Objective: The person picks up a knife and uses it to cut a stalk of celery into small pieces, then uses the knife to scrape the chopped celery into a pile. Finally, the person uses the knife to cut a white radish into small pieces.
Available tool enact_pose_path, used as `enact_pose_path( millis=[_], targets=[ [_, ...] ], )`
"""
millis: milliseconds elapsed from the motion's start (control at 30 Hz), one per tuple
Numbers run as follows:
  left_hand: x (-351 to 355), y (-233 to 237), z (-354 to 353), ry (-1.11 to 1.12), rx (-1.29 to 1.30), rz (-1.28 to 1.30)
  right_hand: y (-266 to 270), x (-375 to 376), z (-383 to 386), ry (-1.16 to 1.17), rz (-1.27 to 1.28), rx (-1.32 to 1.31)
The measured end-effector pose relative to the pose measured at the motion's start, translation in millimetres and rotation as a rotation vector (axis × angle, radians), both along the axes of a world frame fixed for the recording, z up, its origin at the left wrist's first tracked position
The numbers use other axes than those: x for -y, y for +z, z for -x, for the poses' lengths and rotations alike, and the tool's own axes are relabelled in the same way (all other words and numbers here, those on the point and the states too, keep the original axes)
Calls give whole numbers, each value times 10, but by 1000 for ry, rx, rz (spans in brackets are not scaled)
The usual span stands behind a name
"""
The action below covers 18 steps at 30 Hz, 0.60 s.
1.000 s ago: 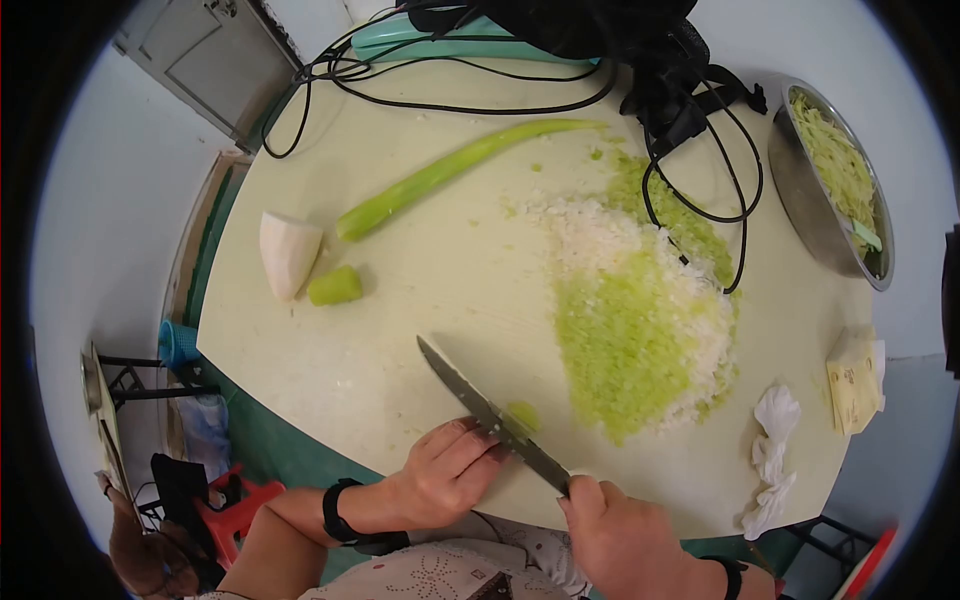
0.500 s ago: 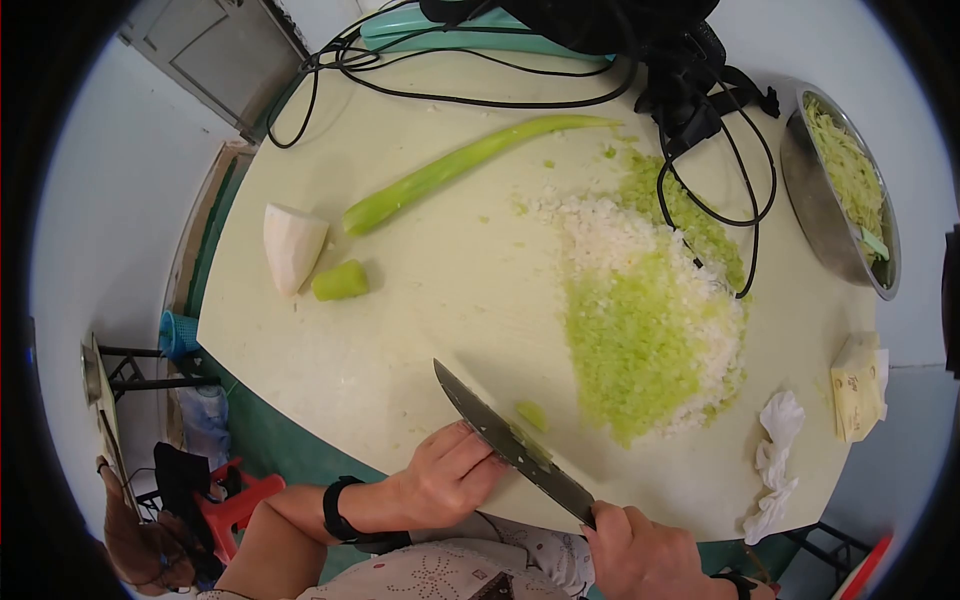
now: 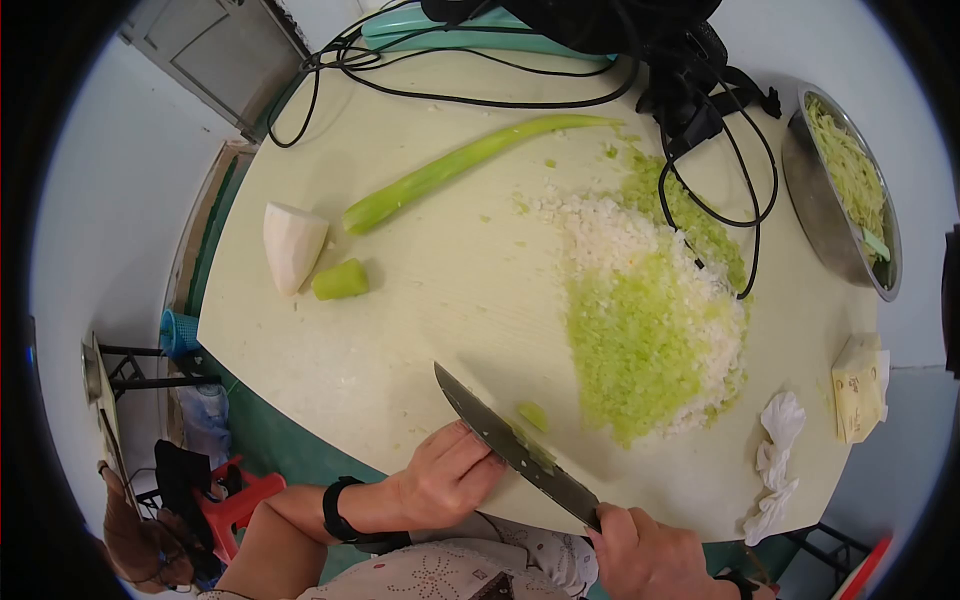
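Observation:
My right hand (image 3: pixel 650 555) is closed around the handle of a kitchen knife (image 3: pixel 515 445), whose dark blade slants up and left over the near table edge. Curled against the near side of the blade are the fingers of my left hand (image 3: pixel 450 475); what they press on is hidden. A thin pale-green slice (image 3: pixel 533 415) lies just beyond the blade, and green bits cling to the steel. To the right spreads a heap of finely diced green vegetable (image 3: pixel 630 350) with diced white vegetable (image 3: pixel 610 235).
A long peeled green stalk (image 3: pixel 430 185), a short green chunk (image 3: pixel 341 280) and a white peeled piece (image 3: pixel 293 245) lie at left. Black cables (image 3: pixel 480 100) trail over the back and onto the heap. A metal bowl (image 3: pixel 830 205) of shreds, crumpled tissue (image 3: pixel 775 465) and a yellow packet (image 3: pixel 857 390) are at right.
The knife's handle end and my right hand have shifted very slightly to the right. My left hand stays against the blade, and the vegetables lie as before.

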<state>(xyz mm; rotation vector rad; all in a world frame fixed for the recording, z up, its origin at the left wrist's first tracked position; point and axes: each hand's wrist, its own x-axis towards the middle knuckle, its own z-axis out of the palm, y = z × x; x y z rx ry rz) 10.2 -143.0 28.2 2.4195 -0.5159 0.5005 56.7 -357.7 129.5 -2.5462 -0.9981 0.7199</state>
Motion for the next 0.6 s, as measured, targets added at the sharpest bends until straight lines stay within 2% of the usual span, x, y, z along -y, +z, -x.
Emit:
enact_pose_path(
  millis=[600],
  targets=[
    [-5,-26,15,-17,4,-6,64,56,48,16,-18,4]
  ],
)
